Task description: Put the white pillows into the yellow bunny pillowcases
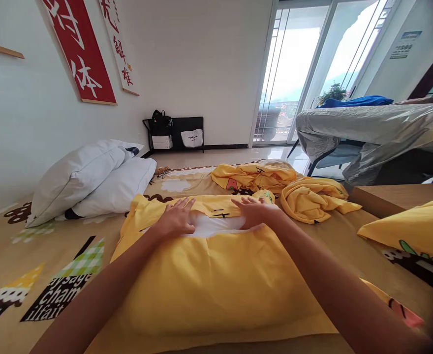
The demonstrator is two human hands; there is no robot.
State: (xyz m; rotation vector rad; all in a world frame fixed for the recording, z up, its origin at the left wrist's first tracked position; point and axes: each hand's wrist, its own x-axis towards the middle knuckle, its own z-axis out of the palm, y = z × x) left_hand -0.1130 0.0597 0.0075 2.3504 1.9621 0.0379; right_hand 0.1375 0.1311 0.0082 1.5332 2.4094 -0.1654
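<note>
A yellow pillowcase [209, 280] lies in front of me, filled out by a white pillow [216, 226] that shows through the gap at its far end. My left hand [178, 217] rests at the left of this gap, fingers stretched out over the yellow cloth. On the right side of the gap is my right hand [256, 210], its fingers extended across the far flap and its thumb side partly hidden near the white pillow. Both hands touch the fabric, and neither is closed on it.
Two white pillows [91, 182] lie at the left by the wall. Crumpled yellow cloths [312, 196] are on the patterned bed sheet [175, 184]. Another yellow pillow [416, 228] sits at the right. Beyond stand a plastic-covered table [371, 120] and a black rack [179, 129].
</note>
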